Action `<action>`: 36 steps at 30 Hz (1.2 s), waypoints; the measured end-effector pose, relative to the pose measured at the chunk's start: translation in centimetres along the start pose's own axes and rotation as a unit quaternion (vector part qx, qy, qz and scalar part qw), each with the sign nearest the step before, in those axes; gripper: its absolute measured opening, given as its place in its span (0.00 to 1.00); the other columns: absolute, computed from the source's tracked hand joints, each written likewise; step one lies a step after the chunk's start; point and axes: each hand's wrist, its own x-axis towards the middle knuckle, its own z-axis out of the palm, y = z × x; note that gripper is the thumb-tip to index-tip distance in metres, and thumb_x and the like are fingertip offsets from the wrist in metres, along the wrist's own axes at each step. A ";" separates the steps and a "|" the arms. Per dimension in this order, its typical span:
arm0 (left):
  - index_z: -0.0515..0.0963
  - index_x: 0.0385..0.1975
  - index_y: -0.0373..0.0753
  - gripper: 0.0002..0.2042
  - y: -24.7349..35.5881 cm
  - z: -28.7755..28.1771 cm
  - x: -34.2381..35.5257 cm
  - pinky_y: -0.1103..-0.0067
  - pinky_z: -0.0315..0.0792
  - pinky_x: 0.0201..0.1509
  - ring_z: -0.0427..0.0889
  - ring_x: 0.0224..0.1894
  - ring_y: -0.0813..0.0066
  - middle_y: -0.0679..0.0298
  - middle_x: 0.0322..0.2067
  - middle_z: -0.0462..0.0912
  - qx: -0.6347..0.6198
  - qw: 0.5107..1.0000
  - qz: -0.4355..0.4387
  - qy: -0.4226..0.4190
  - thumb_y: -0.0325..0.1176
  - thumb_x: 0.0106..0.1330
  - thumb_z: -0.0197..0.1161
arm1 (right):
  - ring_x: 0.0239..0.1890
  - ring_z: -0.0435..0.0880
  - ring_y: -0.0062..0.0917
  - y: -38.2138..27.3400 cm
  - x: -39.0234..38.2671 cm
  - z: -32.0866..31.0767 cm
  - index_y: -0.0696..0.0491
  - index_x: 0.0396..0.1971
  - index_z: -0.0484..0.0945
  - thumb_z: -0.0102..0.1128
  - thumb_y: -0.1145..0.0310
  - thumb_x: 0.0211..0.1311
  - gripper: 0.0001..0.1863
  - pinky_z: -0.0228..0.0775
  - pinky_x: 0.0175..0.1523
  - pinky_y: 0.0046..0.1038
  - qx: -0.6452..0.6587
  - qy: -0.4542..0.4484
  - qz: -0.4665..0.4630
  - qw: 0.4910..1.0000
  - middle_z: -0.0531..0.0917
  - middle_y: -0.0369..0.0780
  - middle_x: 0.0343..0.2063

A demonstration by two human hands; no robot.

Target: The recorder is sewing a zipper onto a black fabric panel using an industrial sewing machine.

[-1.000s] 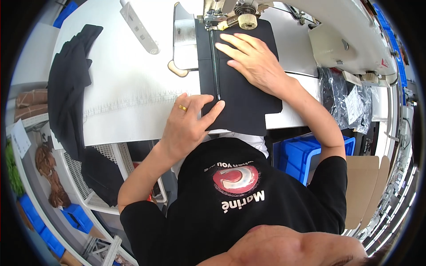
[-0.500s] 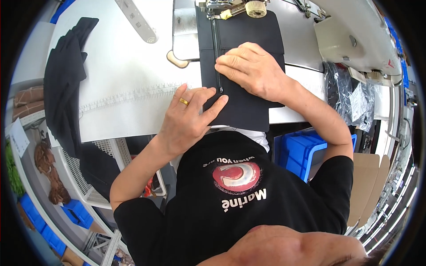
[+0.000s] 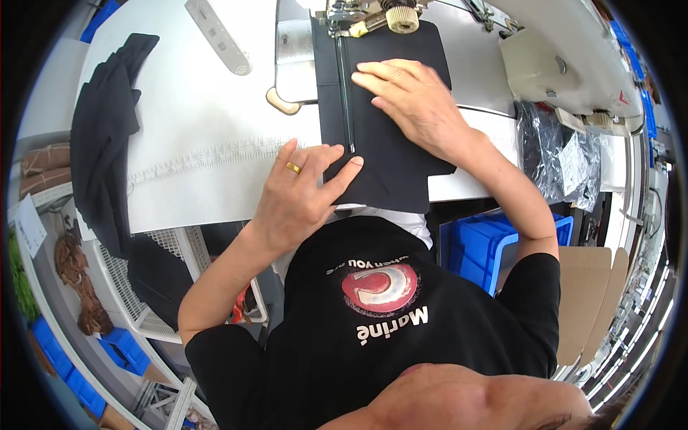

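A black fabric piece [image 3: 401,154] with a zipper [image 3: 345,93] running down it lies on the white sewing table [image 3: 208,136], its far end under the sewing machine head [image 3: 373,14]. My left hand [image 3: 301,190], wearing a gold ring, presses flat on the near left corner of the fabric. My right hand [image 3: 412,100] lies flat on the fabric to the right of the zipper, fingers pointing toward it.
A pile of black fabric [image 3: 100,136] drapes over the table's left edge. A white ruler-like strip [image 3: 218,36] lies at the far left. A blue plastic crate [image 3: 494,244] stands under the table at right, clear plastic bags [image 3: 559,158] beside the machine.
The view has shifted so the fabric and both hands appear closer to the machine's needle. My right hand has slid along the fabric beside the zipper; the left stays on the near corner.
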 end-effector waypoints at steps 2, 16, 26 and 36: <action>0.79 0.50 0.46 0.25 -0.1 0.0 0.0 0.59 0.65 0.60 0.75 0.49 0.68 0.62 0.47 0.75 0.008 1.000 0.000 -0.001 0.26 0.47 0.66 | 0.56 0.71 0.33 0.5 -0.3 2.0 0.49 0.55 0.75 0.62 0.69 0.57 0.23 0.63 0.56 0.35 -0.004 -0.019 0.029 0.999 0.75 0.35 0.56; 0.75 0.49 0.40 0.25 -1.2 -0.8 0.4 0.58 0.55 0.67 0.79 0.49 0.69 0.63 0.48 0.79 -0.055 0.998 0.036 0.025 0.55 0.63 0.59 | 0.54 0.75 0.34 -4.8 -3.8 -0.3 0.55 0.53 0.75 0.63 0.70 0.54 0.24 0.70 0.55 0.36 0.105 -0.031 -0.008 0.994 0.74 0.43 0.57; 0.77 0.44 0.40 0.11 -6.1 -0.1 6.1 0.75 0.75 0.45 0.83 0.35 0.69 0.62 0.41 0.83 -0.112 0.993 -0.028 0.016 0.25 0.62 0.63 | 0.53 0.75 0.35 -4.7 -3.2 -1.3 0.52 0.55 0.74 0.58 0.70 0.52 0.26 0.68 0.55 0.34 0.079 -0.095 -0.058 0.991 0.74 0.42 0.55; 0.76 0.32 0.35 0.10 -8.9 2.1 7.1 0.76 0.78 0.40 0.82 0.42 0.65 0.60 0.40 0.82 -0.154 0.973 0.023 0.172 0.24 0.52 0.70 | 0.52 0.75 0.34 -4.6 -3.4 -1.1 0.49 0.54 0.78 0.61 0.74 0.44 0.30 0.71 0.52 0.34 0.089 -0.095 -0.048 0.990 0.76 0.38 0.55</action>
